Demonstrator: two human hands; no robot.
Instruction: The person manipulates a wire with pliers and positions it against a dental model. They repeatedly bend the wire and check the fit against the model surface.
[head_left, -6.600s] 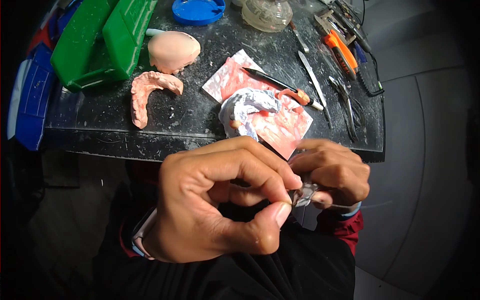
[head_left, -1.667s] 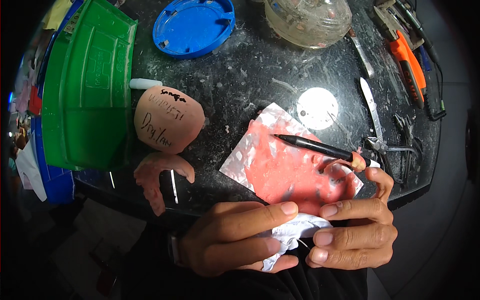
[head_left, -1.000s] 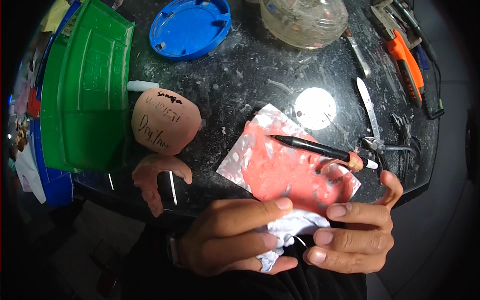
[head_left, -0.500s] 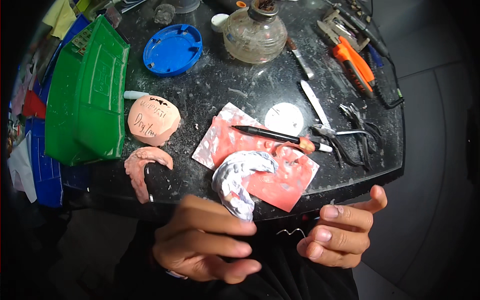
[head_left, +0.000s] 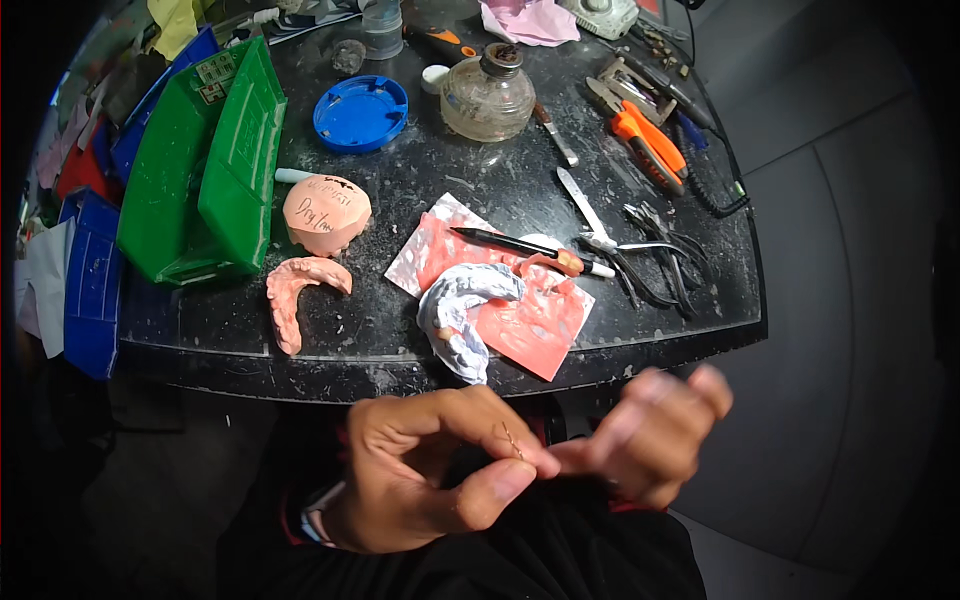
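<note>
Between the thumb and index finger of my left hand (head_left: 415, 480), a thin bent wire (head_left: 511, 438) is pinched in front of the table edge. My right hand (head_left: 650, 440) is close by, smeared by motion, with one digit reaching to the left fingertips. Whether it grips anything is unclear. Just beyond my left hand, a white horseshoe-shaped dental cast (head_left: 440, 308) rests partly on a pink wax sheet (head_left: 535, 345). A black marker pen (head_left: 490, 239) lies across the sheet. Farther left are a pink arch-shaped cast (head_left: 284, 312) and a pink plaster block (head_left: 328, 215) with handwriting.
A green bin (head_left: 237, 170) and blue bins stand left. Behind are a blue lid (head_left: 360, 112) and a glass spirit burner (head_left: 485, 100). Wire pliers (head_left: 645, 285), a knife (head_left: 555, 135) and orange-handled pliers (head_left: 650, 145) lie right. The table's front edge curves before me.
The wire has passed from my right hand's fingertips to a pinch in my left hand. Both hands have come closer together. The view has shifted, showing more of the table's far side.
</note>
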